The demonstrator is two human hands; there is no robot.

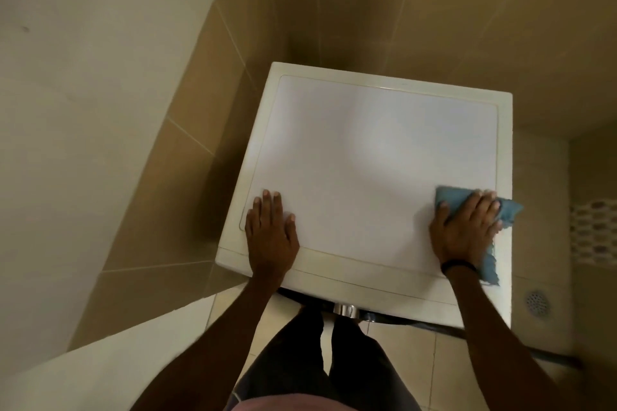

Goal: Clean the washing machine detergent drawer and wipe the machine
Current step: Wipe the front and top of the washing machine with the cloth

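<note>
The white washing machine (374, 157) is filling the middle of the frame, seen from above. The left hand (271, 234) is lying flat on its top near the lower left corner, gripping nothing. At the right edge the right hand (464, 231) is pressing a blue cloth (449, 198) down with spread, straight fingers — the cloth's ends are spilling over the machine's side. A floor drain (537, 303) is showing at lower right.
</note>
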